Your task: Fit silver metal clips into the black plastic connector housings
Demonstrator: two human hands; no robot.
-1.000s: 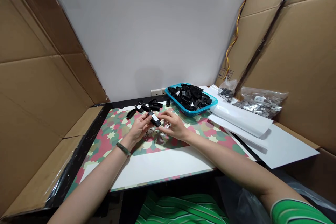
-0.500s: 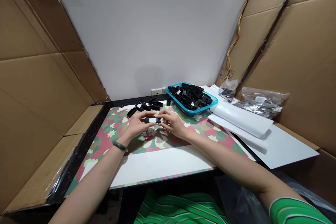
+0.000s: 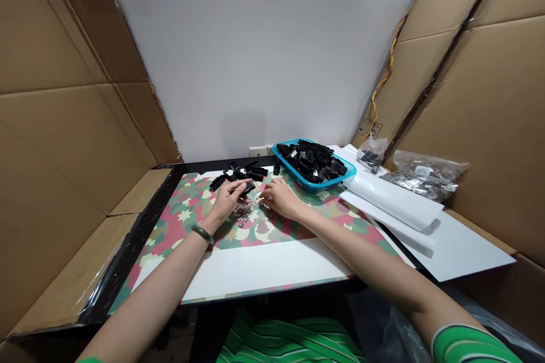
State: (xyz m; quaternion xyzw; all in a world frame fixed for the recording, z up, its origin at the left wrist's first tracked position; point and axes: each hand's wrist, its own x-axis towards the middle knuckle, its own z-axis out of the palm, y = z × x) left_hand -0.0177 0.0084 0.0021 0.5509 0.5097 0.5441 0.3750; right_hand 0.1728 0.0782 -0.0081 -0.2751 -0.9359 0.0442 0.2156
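My left hand [image 3: 225, 201] grips a small black plastic block [image 3: 248, 188], thumb and fingers closed around it, above the camouflage-patterned mat [image 3: 191, 215]. Just right of it, my right hand [image 3: 281, 197] is low over the mat with its fingers curled and drawn together; whatever may be between the fingertips is too small to make out. Tiny shiny metal pieces [image 3: 242, 212] lie scattered beneath and between both hands. Several more black plastic blocks [image 3: 257, 171] lie loose at the back of the mat, beyond my left hand.
A blue basket [image 3: 317, 186] heaped with black blocks stands at the back right. White sheets [image 3: 460, 244] and plastic bags of small parts [image 3: 426, 181] lie to the right. Cardboard walls [image 3: 63, 147] flank the table, and a wall socket [image 3: 258, 151] sits behind.
My hands have moved apart. The black block, earlier held between both, is now in my left hand alone and tilted. My right hand has let go of it. The view has shifted slightly.
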